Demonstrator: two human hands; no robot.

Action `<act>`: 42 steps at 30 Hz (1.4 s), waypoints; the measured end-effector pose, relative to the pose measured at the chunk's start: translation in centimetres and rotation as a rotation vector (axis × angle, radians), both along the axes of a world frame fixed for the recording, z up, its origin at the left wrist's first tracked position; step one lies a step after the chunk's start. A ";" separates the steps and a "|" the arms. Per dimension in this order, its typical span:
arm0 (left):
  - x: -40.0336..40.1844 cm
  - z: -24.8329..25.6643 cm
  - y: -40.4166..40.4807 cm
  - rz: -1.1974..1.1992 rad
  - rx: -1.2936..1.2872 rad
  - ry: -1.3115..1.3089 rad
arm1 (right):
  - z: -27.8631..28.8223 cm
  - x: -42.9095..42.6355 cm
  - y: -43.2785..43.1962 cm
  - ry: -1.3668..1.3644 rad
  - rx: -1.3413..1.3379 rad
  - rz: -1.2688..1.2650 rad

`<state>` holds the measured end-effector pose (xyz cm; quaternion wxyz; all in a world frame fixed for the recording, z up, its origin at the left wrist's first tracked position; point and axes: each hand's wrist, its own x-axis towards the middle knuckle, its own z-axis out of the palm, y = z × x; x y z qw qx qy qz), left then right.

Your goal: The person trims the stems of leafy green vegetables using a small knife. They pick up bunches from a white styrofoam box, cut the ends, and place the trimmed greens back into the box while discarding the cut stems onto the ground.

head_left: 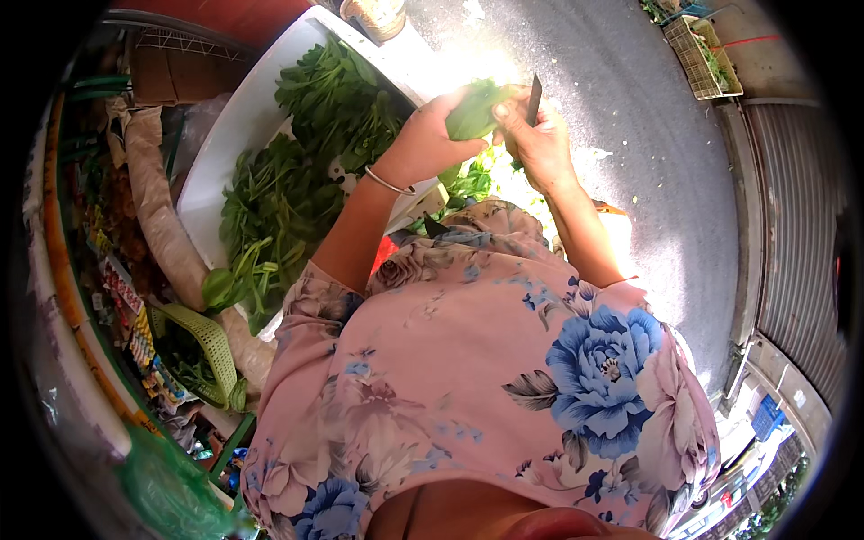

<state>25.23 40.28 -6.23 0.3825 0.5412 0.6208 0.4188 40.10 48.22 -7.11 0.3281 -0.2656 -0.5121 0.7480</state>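
My left hand (428, 145), with a metal bangle at its wrist, is closed around a bunch of leafy greens (470, 118). My right hand (540, 138) touches the same leaves with its thumb and holds a knife, whose dark blade (534, 100) points up past the fingers; its handle is mostly hidden. To the left, a white foam box (216, 162) contains piles of leafy greens (277, 196). More cut leaves (476, 179) lie below my hands in bright sunlight, partly hidden by my forearms and shirt.
A light green plastic basket (219, 351) with greens stands at the lower left, near a brown wrapped roll (152, 175). A woven basket (378, 17) is at the top. Grey pavement (648, 135) runs along the right, with a yellow crate (695, 61) at its far side.
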 end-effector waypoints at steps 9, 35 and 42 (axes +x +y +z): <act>1.5 -0.8 0.1 0.012 0.153 -0.317 | -0.7 -0.1 0.5 0.024 -0.139 -0.077; 1.7 -2.8 0.2 0.321 0.038 -0.841 | 1.4 0.9 2.8 -0.343 0.378 -0.077; 2.0 -2.0 0.2 0.214 -0.071 -0.756 | -1.7 0.8 4.0 -0.397 0.483 0.082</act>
